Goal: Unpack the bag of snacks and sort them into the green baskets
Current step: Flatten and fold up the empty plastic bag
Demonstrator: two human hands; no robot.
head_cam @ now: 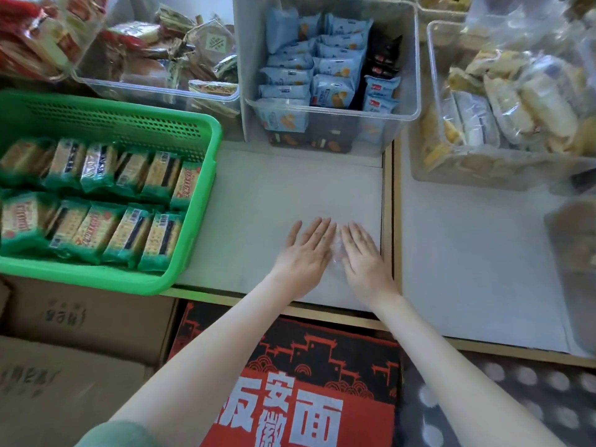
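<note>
Head view. The clear plastic bag lies flattened on the white shelf surface, near its front right corner. Only a crinkled strip shows between the two hands, and that strip runs front to back, away from the person. The bag's full outline and the way its mouth points cannot be told. The left hand and right hand rest palm-down side by side on the bag. Their fingers are straight and spread, pointing away from the body and gripping nothing, and the film shows in the narrow gap between the index fingers. Well to the left, overhanging the shelf's front edge, stands the green basket. It holds two rows of cracker packets set on edge, their long axes running roughly front to back. Bare shelf separates the basket from the hands. Behind the hands stands a clear bin of blue packets, flanked by a second clear bin at left. A wooden divider rises just beside the right hand, and beyond it is a third bin of pale wrapped snacks. Below the shelf are cardboard boxes and a red-and-black carton.
</note>
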